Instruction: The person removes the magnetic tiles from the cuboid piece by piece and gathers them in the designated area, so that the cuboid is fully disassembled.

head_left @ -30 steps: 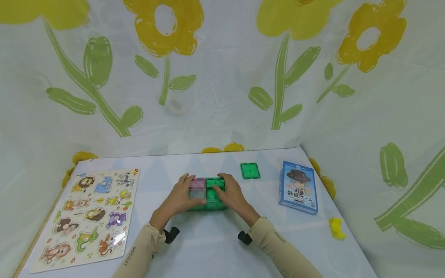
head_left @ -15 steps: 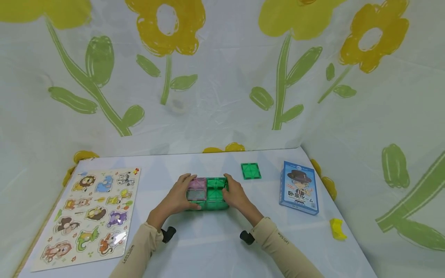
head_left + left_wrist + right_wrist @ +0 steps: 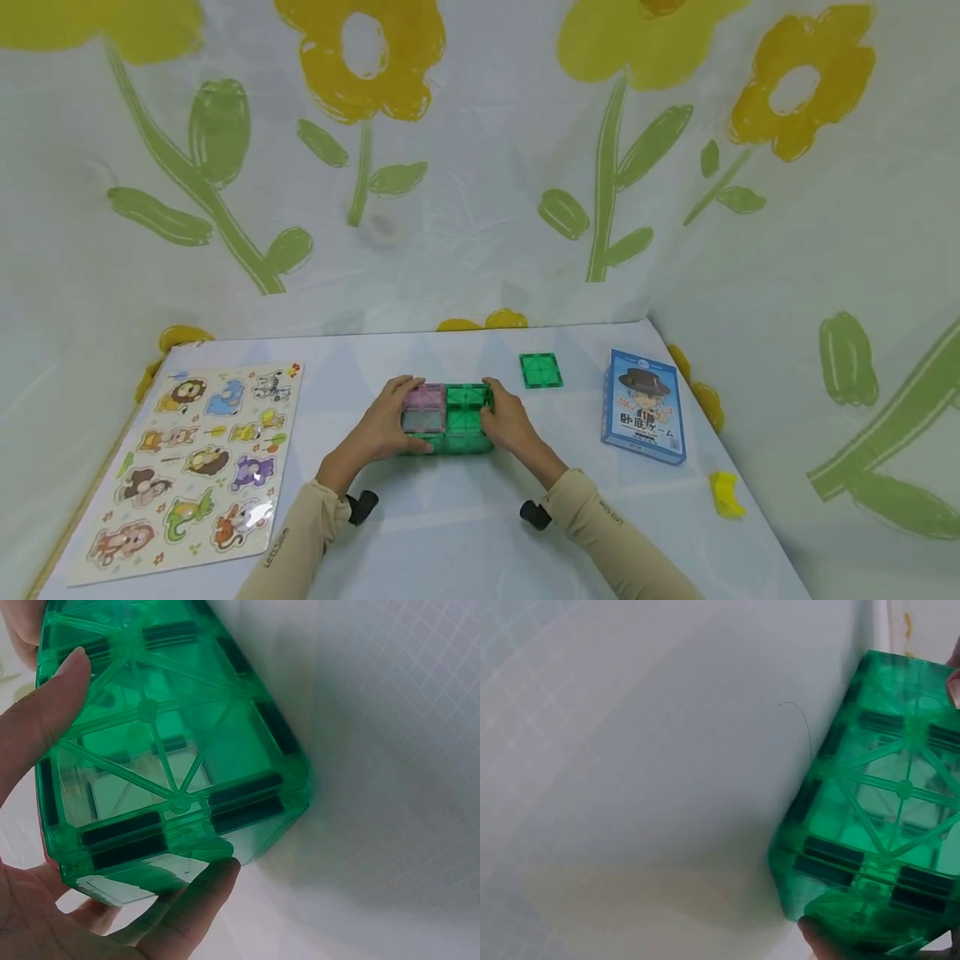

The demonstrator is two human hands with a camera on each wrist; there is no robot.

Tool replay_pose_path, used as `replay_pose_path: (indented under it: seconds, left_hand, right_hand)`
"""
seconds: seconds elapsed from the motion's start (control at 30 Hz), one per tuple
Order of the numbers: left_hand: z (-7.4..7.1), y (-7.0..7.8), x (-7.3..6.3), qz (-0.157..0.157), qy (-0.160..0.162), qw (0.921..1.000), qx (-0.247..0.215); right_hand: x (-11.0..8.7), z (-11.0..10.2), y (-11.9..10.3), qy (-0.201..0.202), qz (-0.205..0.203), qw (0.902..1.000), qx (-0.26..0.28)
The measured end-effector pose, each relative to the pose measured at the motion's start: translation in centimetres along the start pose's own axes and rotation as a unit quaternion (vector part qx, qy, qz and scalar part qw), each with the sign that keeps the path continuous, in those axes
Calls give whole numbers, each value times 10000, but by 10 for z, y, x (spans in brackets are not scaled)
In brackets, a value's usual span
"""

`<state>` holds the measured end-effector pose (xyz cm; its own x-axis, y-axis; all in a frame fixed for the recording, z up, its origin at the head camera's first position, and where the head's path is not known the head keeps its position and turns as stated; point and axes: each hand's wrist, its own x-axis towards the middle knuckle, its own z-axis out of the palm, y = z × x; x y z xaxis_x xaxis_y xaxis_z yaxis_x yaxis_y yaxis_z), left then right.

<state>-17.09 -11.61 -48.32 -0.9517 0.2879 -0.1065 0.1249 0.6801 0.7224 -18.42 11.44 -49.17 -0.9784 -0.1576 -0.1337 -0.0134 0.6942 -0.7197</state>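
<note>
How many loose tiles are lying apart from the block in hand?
1: a green tile, flat on the table beyond the right hand, left of the blue box. Any beneath the block would be hidden.

The head view looks forward and down onto the tile block (image 3: 467,423) over there; wrist views face it closely, one by each end, all sharing it.

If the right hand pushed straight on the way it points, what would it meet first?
Most likely the magnetic-tile block: the right hand angles forward and to the left, and already touches the block's right end. What lies beyond is harder to judge.
</note>
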Motion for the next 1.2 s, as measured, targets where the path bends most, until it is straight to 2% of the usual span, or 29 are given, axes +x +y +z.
replay_pose_path:
  seconds: [0.4,0.67,0.9,1.1,1.2]
  left_hand:
    - [1,1,1,26,25,10000,37]
    - [1,1,-1,24,-4,10000,87]
    - [-1,0,-2,18,-37,10000,19]
    - [0,0,-2,44,-50,10000,15]
    - [0,-1,-2,32,-26,10000,37]
  right_hand:
    - [3,-3,4,23,116,9999,46]
    - [4,-11,15,-149,158,9993,294]
    - [5,-18,35,-27,574,9962,651]
    - [5,-21,38,-73,554,9971,511]
    - [4,-22,38,17,459,9986,270]
